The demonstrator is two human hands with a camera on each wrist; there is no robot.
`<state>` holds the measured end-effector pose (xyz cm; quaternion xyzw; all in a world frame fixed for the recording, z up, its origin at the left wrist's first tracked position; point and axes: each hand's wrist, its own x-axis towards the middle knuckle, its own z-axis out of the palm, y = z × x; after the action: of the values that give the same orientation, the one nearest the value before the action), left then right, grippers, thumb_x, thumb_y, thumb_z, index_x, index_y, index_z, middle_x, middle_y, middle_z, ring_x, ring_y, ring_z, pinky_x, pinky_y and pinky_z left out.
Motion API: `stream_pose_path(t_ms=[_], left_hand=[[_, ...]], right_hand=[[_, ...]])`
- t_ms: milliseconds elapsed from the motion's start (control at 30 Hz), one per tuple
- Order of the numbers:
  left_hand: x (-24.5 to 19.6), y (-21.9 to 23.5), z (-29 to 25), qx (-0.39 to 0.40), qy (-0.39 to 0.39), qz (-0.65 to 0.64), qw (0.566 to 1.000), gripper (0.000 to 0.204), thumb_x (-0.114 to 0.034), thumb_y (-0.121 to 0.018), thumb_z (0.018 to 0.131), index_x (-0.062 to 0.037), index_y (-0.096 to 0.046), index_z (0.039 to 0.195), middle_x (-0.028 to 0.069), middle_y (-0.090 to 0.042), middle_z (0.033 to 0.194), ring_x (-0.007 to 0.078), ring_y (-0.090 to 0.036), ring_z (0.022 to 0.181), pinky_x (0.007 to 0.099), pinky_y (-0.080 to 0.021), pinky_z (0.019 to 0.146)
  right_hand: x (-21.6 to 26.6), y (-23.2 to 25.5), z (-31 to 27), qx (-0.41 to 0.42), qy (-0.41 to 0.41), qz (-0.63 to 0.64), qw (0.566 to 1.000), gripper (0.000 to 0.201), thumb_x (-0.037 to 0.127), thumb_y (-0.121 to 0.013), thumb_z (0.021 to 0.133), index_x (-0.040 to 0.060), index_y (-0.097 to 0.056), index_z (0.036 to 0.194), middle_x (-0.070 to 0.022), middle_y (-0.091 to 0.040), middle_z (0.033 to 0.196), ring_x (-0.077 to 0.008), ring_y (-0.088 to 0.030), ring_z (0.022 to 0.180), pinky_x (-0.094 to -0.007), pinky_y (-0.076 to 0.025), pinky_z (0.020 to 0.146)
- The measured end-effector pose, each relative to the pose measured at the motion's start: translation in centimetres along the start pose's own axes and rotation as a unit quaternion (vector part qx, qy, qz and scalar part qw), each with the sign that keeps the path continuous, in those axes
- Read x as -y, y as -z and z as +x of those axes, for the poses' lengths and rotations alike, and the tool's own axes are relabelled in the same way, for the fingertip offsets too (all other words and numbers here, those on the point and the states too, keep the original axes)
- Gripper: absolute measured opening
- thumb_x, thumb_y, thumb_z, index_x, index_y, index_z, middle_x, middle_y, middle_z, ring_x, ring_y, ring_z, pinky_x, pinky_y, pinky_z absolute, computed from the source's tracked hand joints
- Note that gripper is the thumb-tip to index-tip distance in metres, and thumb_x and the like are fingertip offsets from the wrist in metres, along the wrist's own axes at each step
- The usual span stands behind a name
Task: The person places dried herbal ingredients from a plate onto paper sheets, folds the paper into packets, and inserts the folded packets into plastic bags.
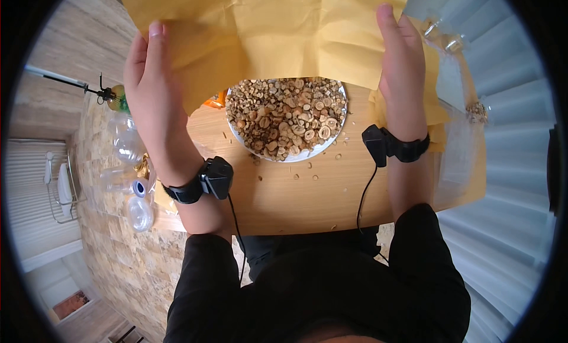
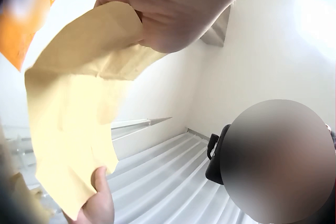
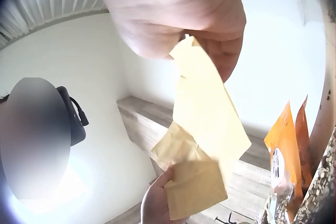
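Note:
A creased sheet of yellow-brown paper [image 1: 278, 41] is held up over the table between both hands. My left hand [image 1: 157, 89] grips its left edge, thumb on the near face. At the opposite edge, my right hand [image 1: 405, 77] pinches it the same way. In the left wrist view the paper [image 2: 73, 113] bends down from the left hand [image 2: 184, 8] to the right hand [image 2: 100, 203]. Folds show in the paper [image 3: 207, 103] in the right wrist view. Below it, a white plate [image 1: 290, 160] carries a heap of dried round slices [image 1: 284, 121], its far part hidden by the paper.
Loose slices and crumbs lie on the wooden table [image 1: 284, 201] around the plate. An orange packet [image 3: 283, 150] stands behind it. Clear plastic containers [image 1: 127, 142] are at the left, more yellow paper [image 1: 441, 121] at the right. A pale curtain [image 1: 503, 165] hangs beyond the right edge.

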<state>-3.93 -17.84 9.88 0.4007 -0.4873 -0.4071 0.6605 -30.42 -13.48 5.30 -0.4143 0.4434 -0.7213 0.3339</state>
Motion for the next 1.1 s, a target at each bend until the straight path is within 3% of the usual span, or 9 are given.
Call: stream_pose_path(t_ms=[100, 167, 267, 400, 600, 700, 833, 933, 1100], left_hand=[[-0.3, 1.2, 0.7, 0.048, 0.016, 0.027, 0.998, 0.027, -0.022, -0.059, 0.094, 0.0038, -0.063, 0.103, 0.0006, -0.065, 0.094, 0.0058, -0.057, 0.086, 0.0179, -0.044, 0.072], [-0.2, 1.7, 1.0, 0.055, 0.032, 0.040, 0.997, 0.026, -0.022, -0.059, 0.094, 0.0034, -0.063, 0.099, -0.0003, -0.065, 0.092, 0.0049, -0.056, 0.084, 0.0181, -0.043, 0.072], [-0.3, 1.3, 0.8, 0.019, 0.041, 0.008, 0.999, 0.025, -0.020, -0.054, 0.097, 0.0035, -0.063, 0.100, 0.0000, -0.065, 0.093, 0.0036, -0.056, 0.082, 0.0184, -0.042, 0.077], [-0.8, 0.9, 0.6, 0.060, 0.035, -0.064, 0.996, 0.027, -0.017, -0.050, 0.099, 0.0065, -0.062, 0.102, 0.0013, -0.065, 0.094, 0.0037, -0.056, 0.083, 0.0180, -0.043, 0.075], [-1.2, 1.6, 0.6, 0.059, 0.040, -0.067, 0.995, 0.028, -0.018, -0.049, 0.099, 0.0060, -0.062, 0.103, 0.0020, -0.065, 0.093, 0.0039, -0.057, 0.081, 0.0181, -0.044, 0.071], [-1.7, 1.8, 0.4, 0.072, 0.047, -0.067, 0.994, 0.028, -0.020, -0.050, 0.099, 0.0046, -0.063, 0.102, 0.0013, -0.065, 0.090, 0.0034, -0.055, 0.079, 0.0176, -0.043, 0.069], [-1.0, 1.5, 0.7, 0.055, -0.015, -0.043, 0.997, 0.022, -0.018, -0.053, 0.097, 0.0022, -0.061, 0.094, -0.0031, -0.054, 0.070, 0.0017, -0.047, 0.064, 0.0169, -0.038, 0.059], [-1.4, 2.3, 1.0, 0.077, 0.000, -0.142, 0.987, 0.017, -0.016, -0.054, 0.096, -0.0018, -0.057, 0.087, -0.0047, -0.036, 0.052, 0.0027, -0.027, 0.047, 0.0204, -0.020, 0.045], [-1.8, 4.2, 1.4, 0.144, 0.008, -0.183, 0.973, 0.018, -0.016, -0.051, 0.096, 0.0003, -0.056, 0.090, -0.0041, -0.037, 0.057, 0.0032, -0.029, 0.051, 0.0213, -0.024, 0.050]], right_hand=[[0.8, 0.3, 0.9, -0.015, 0.017, -0.026, 0.999, 0.028, 0.025, -0.052, 0.098, 0.0030, -0.060, 0.113, -0.0037, -0.063, 0.108, -0.0107, -0.060, 0.094, -0.0238, -0.048, 0.082], [1.7, 0.7, 0.9, -0.002, 0.040, -0.039, 0.998, 0.029, 0.028, -0.062, 0.092, 0.0048, -0.063, 0.076, 0.0095, -0.049, 0.062, 0.0013, -0.037, 0.056, -0.0191, -0.028, 0.049], [2.5, 2.4, 1.0, 0.014, 0.020, -0.141, 0.990, 0.024, 0.024, -0.062, 0.092, 0.0024, -0.064, 0.083, 0.0092, -0.050, 0.064, 0.0017, -0.039, 0.057, -0.0184, -0.030, 0.048], [4.7, 0.8, 0.1, -0.043, 0.014, -0.094, 0.995, 0.021, 0.021, -0.062, 0.091, 0.0004, -0.065, 0.088, 0.0081, -0.053, 0.064, 0.0021, -0.041, 0.056, -0.0170, -0.029, 0.048], [5.4, 1.4, -0.9, -0.075, 0.152, -0.147, 0.975, 0.016, 0.015, -0.063, 0.090, -0.0005, -0.066, 0.094, -0.0005, -0.064, 0.076, -0.0021, -0.052, 0.065, -0.0174, -0.039, 0.057], [6.5, 2.4, -1.1, 0.002, 0.270, -0.230, 0.935, 0.016, 0.014, -0.064, 0.089, 0.0010, -0.067, 0.098, -0.0013, -0.064, 0.077, -0.0038, -0.055, 0.069, -0.0188, -0.042, 0.062], [10.3, 3.6, -1.8, 0.057, 0.178, -0.279, 0.942, 0.017, 0.015, -0.063, 0.090, 0.0032, -0.069, 0.101, 0.0013, -0.064, 0.080, -0.0049, -0.056, 0.071, -0.0189, -0.043, 0.063], [12.2, 7.0, -1.2, 0.014, 0.107, -0.234, 0.966, 0.020, 0.016, -0.062, 0.090, 0.0016, -0.068, 0.103, 0.0017, -0.064, 0.081, -0.0052, -0.056, 0.070, -0.0189, -0.043, 0.062], [11.8, 14.5, -3.0, -0.156, 0.048, -0.203, 0.966, 0.027, 0.015, -0.064, 0.089, -0.0025, -0.064, 0.110, -0.0013, -0.063, 0.083, -0.0063, -0.055, 0.069, -0.0201, -0.044, 0.060]])
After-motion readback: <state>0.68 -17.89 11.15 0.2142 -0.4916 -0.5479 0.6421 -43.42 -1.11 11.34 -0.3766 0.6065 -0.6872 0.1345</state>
